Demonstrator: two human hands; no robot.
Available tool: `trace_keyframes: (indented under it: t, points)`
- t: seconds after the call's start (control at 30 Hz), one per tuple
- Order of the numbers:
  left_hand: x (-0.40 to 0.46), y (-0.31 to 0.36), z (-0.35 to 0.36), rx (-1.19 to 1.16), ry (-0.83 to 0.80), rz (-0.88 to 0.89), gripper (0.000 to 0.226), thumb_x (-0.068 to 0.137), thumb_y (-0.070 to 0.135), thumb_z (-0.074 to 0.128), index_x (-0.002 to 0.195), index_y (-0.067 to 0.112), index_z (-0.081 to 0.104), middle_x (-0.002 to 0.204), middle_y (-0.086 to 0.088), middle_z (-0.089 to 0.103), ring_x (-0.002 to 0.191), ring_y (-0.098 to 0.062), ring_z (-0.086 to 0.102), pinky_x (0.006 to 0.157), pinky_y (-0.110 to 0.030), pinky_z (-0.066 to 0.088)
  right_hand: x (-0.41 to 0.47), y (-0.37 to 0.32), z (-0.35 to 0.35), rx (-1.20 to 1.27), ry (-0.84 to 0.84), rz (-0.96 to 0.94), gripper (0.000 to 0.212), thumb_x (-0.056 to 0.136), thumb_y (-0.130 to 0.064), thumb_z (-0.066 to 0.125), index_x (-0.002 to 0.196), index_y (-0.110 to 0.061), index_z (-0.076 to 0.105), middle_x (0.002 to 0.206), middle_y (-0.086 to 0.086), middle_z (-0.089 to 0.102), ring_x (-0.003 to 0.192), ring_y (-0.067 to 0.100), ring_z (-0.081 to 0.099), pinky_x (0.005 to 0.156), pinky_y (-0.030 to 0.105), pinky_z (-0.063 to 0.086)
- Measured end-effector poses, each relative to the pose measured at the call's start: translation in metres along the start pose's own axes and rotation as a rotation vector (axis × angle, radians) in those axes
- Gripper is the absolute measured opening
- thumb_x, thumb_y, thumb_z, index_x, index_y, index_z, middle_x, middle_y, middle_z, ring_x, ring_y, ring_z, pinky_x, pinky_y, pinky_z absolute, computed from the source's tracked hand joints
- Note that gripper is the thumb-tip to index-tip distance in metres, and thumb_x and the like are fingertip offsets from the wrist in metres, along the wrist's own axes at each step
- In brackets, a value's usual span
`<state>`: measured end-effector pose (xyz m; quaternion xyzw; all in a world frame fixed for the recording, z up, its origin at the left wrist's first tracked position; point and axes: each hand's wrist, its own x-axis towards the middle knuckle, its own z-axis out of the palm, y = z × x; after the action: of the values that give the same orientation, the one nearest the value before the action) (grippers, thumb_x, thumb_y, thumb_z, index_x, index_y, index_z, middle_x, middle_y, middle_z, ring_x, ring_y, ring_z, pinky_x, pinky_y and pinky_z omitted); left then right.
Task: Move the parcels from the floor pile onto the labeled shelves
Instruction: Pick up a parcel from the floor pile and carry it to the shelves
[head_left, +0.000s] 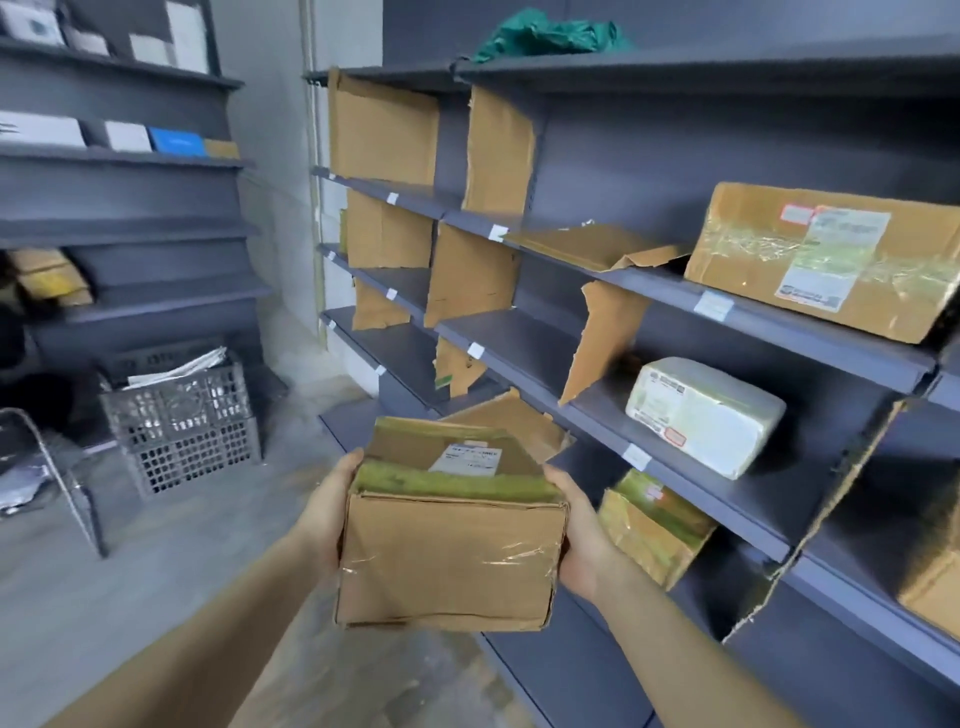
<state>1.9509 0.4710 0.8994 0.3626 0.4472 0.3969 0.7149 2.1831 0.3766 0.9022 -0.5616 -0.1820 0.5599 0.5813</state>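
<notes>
A single head-worn wide-angle view is aimed forward and down, close over a held parcel (451, 525), with grey shelving (675, 291) seen obliquely on the right.

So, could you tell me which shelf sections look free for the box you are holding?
Free: shelf board between the cardboard dividers, left of the white parcel; also the bays further left. Crowded: beside the large taped box.

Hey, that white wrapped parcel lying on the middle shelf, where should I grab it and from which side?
Take the white wrapped parcel by its two long sides, reaching in from the open shelf front. It lies flat with its rounded end toward the aisle, and the torn cardboard divider stands just left of it, so a sideways approach looks cramped. Both hands are full now: the left hand and right hand hold the cardboard box.
</notes>
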Motion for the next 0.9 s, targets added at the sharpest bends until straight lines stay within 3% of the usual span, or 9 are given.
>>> trace_keyframes:
  t: [0.13,0.27,0.47,0.57,0.67,0.77,0.9]
  points:
    - [0.032,0.019,-0.025,-0.045,0.028,0.027,0.040,0.097,0.044,0.048,0.093,0.012,0.072,0.074,-0.008,0.075,0.056,-0.019,0.070,0.058,-0.029,0.052,0.042,-0.009,0.036,-0.047,-0.025,0.009,0.039,0.095,-0.049,0.060,0.090,-0.019,0.084,0.101,0.011,0.079,0.086,0.025,0.076,0.082,0.038,0.056]
    - [0.072,0.032,-0.063,-0.074,0.029,0.000,0.043,0.097,0.046,0.046,0.092,0.012,0.071,0.075,-0.010,0.076,0.057,-0.021,0.071,0.056,-0.028,0.054,0.090,-0.006,0.081,-0.085,-0.043,0.018,0.036,0.091,-0.047,0.064,0.101,-0.018,0.083,0.105,0.012,0.079,0.095,0.027,0.074,0.091,0.040,0.056]
    - [0.157,0.066,-0.130,-0.088,0.065,-0.022,0.044,0.098,0.047,0.046,0.096,0.011,0.070,0.073,-0.011,0.075,0.055,-0.022,0.070,0.056,-0.028,0.055,0.162,-0.001,0.157,-0.136,-0.038,0.028,0.035,0.094,-0.043,0.064,0.109,-0.016,0.079,0.105,0.010,0.079,0.088,0.021,0.076,0.077,0.034,0.056]
    - [0.195,0.090,-0.146,-0.072,0.052,-0.056,0.044,0.098,0.045,0.045,0.090,0.011,0.072,0.074,-0.011,0.075,0.055,-0.023,0.070,0.060,-0.029,0.054,0.196,-0.007,0.187,-0.149,0.010,0.036,0.035,0.092,-0.041,0.066,0.110,-0.015,0.079,0.105,0.010,0.079,0.091,0.024,0.075,0.082,0.035,0.057]
    - [0.227,0.116,-0.160,-0.080,0.044,-0.050,0.046,0.093,0.051,0.051,0.098,0.012,0.074,0.084,-0.012,0.076,0.063,-0.025,0.071,0.065,-0.032,0.055,0.222,-0.019,0.214,-0.170,0.017,0.023,0.034,0.089,-0.043,0.066,0.106,-0.017,0.081,0.110,0.009,0.078,0.103,0.026,0.073,0.098,0.040,0.055]
    - [0.255,0.142,-0.167,-0.072,0.026,-0.031,0.041,0.091,0.051,0.053,0.091,0.016,0.074,0.082,-0.010,0.075,0.059,-0.023,0.070,0.057,-0.028,0.054,0.244,-0.031,0.235,-0.146,0.015,0.002,0.032,0.093,-0.044,0.063,0.101,-0.019,0.082,0.109,0.008,0.078,0.101,0.024,0.074,0.096,0.038,0.055]
    - [0.288,0.162,-0.169,-0.049,-0.006,-0.018,0.040,0.094,0.048,0.050,0.088,0.016,0.074,0.081,-0.010,0.076,0.058,-0.022,0.070,0.060,-0.030,0.052,0.270,-0.039,0.255,-0.118,0.028,0.003,0.032,0.094,-0.042,0.062,0.097,-0.017,0.082,0.105,0.008,0.079,0.095,0.023,0.074,0.096,0.039,0.053]
